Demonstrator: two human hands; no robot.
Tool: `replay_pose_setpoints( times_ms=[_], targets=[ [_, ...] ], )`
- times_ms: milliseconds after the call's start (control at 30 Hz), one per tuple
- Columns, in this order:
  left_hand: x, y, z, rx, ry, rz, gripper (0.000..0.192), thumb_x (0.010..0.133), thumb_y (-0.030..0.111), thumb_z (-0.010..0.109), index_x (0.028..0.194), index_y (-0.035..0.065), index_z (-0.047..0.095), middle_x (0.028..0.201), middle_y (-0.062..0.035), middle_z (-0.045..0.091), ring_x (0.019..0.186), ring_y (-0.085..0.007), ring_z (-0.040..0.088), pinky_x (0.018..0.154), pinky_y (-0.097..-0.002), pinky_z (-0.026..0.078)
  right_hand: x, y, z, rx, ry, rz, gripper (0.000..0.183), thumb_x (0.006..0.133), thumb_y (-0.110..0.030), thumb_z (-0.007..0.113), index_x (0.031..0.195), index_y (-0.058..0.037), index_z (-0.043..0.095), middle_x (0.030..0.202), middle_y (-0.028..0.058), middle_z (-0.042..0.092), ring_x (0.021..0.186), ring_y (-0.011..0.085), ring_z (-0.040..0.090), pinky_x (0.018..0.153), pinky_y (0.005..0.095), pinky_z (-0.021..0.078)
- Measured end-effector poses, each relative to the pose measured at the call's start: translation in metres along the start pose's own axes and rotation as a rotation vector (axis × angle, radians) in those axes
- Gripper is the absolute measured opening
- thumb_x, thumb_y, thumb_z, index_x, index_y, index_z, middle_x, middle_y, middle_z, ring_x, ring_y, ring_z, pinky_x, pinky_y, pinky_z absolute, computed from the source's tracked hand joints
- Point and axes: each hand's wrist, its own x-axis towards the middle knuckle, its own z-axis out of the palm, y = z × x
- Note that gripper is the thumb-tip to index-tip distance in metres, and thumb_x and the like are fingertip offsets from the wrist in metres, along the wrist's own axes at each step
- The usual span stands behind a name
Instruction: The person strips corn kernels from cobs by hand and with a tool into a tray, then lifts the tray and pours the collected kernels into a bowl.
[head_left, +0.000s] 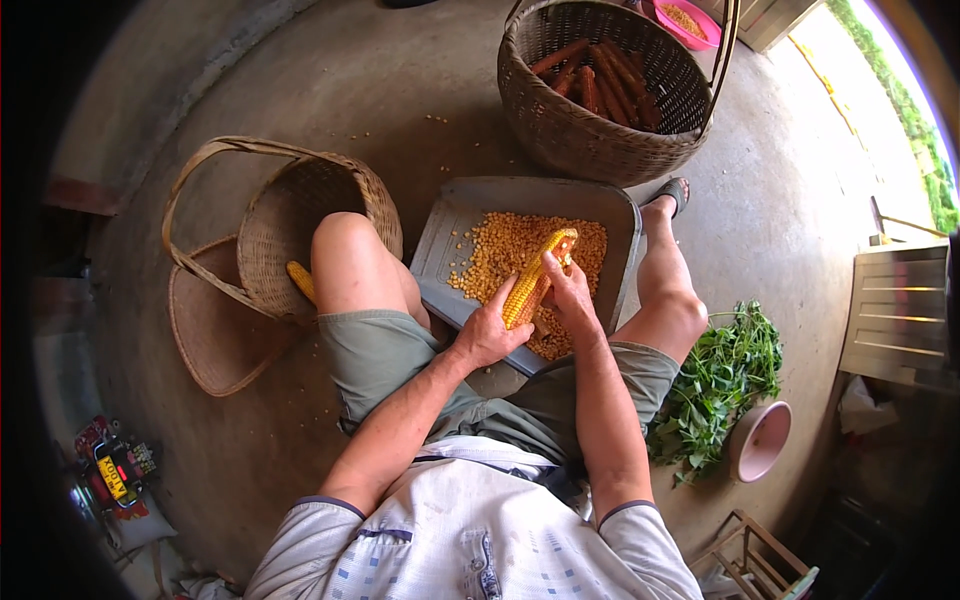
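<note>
Between my knees lies a grey metal scoop-shaped pan (457, 206) with loose yellow corn kernels (510, 232) spread over its floor. Above it, both hands grip one corn cob (529, 289), tilted with its far end up and to the right. My left hand (487, 330) wraps the near end. My right hand (571, 296) is on the cob's right side, thumb pressed near the top. Part of the cob there is bare and reddish, while yellow kernels still cover its left side. A few loose kernels show by the right thumb.
A large wicker basket (600, 154) holding bare reddish cobs (611, 82) stands beyond the pan. Left are another handled basket (382, 199), a flat woven tray (217, 330) and a corn cob (301, 280). Leafy greens (731, 367) and a pink basin (761, 442) lie right; a wooden stool frame (757, 555) is behind.
</note>
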Motion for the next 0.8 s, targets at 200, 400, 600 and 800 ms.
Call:
replay_pose_setpoints(
  times_ms=[200,400,600,800],
  targets=[
    [0.004,-0.008,0.002,-0.226,-0.057,0.014,0.081,0.084,0.016,0.07,0.149,-0.0033,0.026,0.134,-0.018,0.054,0.122,-0.0221,0.054,0.104,-0.0323,0.042,-0.004,0.006,0.002,0.148,-0.011,-0.028,0.033,0.092,-0.03,0.064,0.109,-0.0019,0.058,0.083,0.0055,0.061,0.066,0.015,0.059,0.055,0.0269,0.0485],
    [0.003,-0.001,0.003,-0.265,-0.06,0.016,0.081,0.083,0.014,0.07,0.149,-0.0039,0.027,0.133,-0.0155,0.054,0.121,-0.0193,0.054,0.104,-0.0314,0.042,-0.006,0.006,-0.005,-0.432,0.011,-0.617,0.039,0.093,-0.036,0.064,0.112,-0.0027,0.056,0.08,0.0012,0.058,0.066,0.0109,0.058,0.054,0.0248,0.0464],
    [0.001,0.0,0.006,-0.068,-0.044,-0.058,0.083,0.082,0.014,0.072,0.149,-0.0034,0.026,0.133,-0.0156,0.055,0.121,-0.0207,0.054,0.104,-0.0317,0.042,-0.003,0.02,0.013,-0.112,0.04,0.021,0.045,0.093,-0.043,0.064,0.108,-0.0009,0.059,0.084,0.005,0.062,0.066,0.0122,0.058,0.055,0.0278,0.0464],
    [0.008,-0.013,0.002,-0.367,-0.11,0.003,0.087,0.08,0.012,0.073,0.15,-0.0031,0.024,0.132,-0.0153,0.055,0.122,-0.0224,0.054,0.104,-0.0324,0.042,-0.01,0.024,0.008,-0.076,-0.082,-0.374,0.035,0.093,-0.03,0.062,0.111,-0.0005,0.057,0.092,0.006,0.062,0.075,0.0133,0.061,0.061,0.0276,0.0487]
  ],
)
